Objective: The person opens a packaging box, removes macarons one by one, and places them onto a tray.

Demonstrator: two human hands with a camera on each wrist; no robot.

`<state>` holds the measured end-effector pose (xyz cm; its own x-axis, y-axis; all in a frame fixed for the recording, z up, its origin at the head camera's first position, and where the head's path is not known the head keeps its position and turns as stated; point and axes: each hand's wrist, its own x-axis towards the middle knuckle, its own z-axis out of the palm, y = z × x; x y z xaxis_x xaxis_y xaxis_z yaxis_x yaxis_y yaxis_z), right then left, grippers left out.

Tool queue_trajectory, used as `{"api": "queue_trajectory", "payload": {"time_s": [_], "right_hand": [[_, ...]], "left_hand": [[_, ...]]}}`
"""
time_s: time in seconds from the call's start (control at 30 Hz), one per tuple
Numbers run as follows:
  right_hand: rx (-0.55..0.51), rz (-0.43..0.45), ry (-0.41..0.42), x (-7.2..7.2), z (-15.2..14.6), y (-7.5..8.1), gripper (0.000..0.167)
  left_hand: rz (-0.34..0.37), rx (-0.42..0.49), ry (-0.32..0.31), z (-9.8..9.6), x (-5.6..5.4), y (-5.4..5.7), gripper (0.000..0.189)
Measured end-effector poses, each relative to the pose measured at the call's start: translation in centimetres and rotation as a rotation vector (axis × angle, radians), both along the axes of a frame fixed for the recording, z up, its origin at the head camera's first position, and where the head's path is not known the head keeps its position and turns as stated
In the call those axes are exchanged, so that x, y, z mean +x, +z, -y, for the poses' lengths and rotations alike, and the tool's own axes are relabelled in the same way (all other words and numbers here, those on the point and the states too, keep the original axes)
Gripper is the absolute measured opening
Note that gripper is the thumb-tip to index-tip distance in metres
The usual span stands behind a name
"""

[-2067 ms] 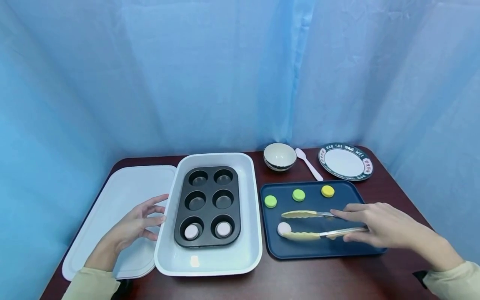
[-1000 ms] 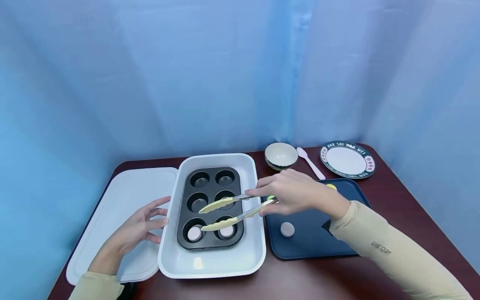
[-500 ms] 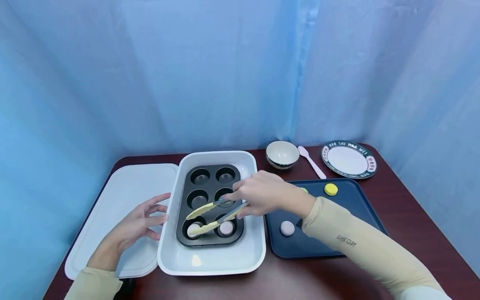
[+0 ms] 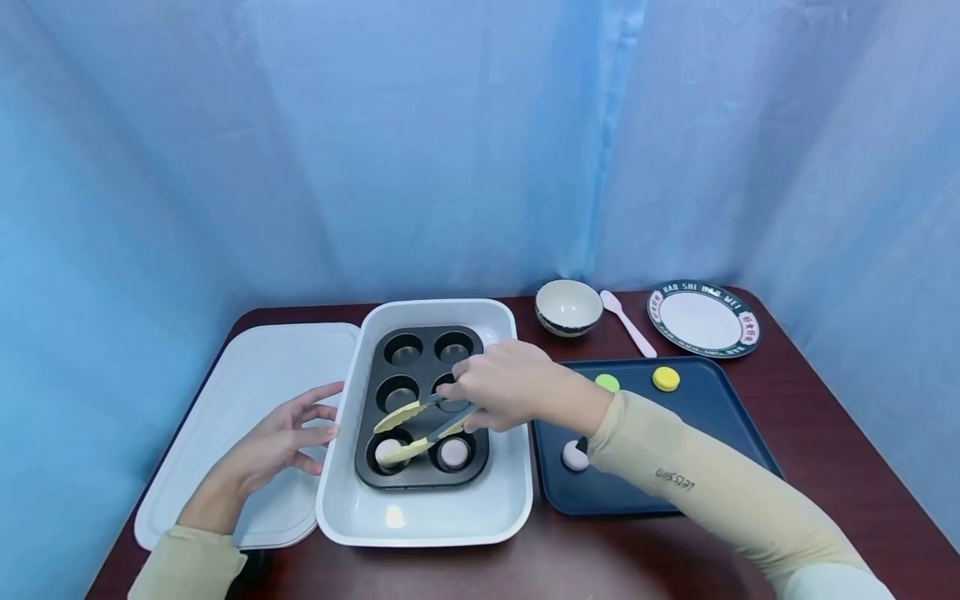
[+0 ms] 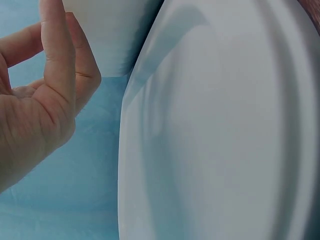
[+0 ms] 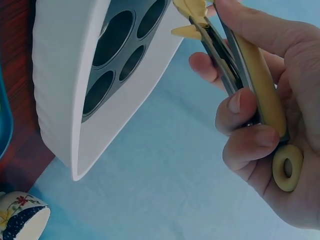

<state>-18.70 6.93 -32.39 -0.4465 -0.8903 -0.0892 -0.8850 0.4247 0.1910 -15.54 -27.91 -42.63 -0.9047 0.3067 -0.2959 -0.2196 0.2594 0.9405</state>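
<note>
My right hand [image 4: 510, 387] grips tongs [image 4: 405, 452] with yellow scalloped tips, held above a dark muffin tin [image 4: 422, 477]. The two tips stand apart over the front left cup, and the nearer one overlaps a pale macaron [image 4: 386, 448] in it. Another pale macaron [image 4: 454, 453] sits in the front right cup. In the right wrist view the fingers curl round the tongs' yellow handle [image 6: 262, 85]. The tin lies inside a white basin [image 4: 423, 536]. My left hand [image 4: 281, 442], fingers loosely bent, is at the basin's left rim and holds nothing.
Right of the basin is a dark blue tray [image 4: 712, 417] with a green macaron [image 4: 607, 382], a yellow macaron [image 4: 666, 379] and a pale macaron [image 4: 572, 458], partly behind my forearm. Behind it are a bowl [image 4: 568, 307], spoon [image 4: 628, 323] and plate [image 4: 701, 318]. White boards [image 4: 285, 358] lie left.
My right hand has carried the tongs left from the blue tray to over the tin's front left cup, and lower. The pale macaron beside them earlier stays on the tray. My left hand keeps its place.
</note>
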Motion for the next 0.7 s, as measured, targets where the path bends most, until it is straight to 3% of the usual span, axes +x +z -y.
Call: {"api": "queue_trajectory", "payload": {"time_s": [0.33, 0.7], "right_hand": [[0.02, 0.022, -0.051, 0.3, 0.0, 0.8, 0.053], [0.099, 0.028, -0.135, 1.3, 1.8, 0.6, 0.053]], "left_hand": [[-0.001, -0.007, 0.0, -0.1, -0.1, 0.0, 0.076], [-0.004, 0.0, 0.008, 0.0, 0.0, -0.1, 0.076]]}}
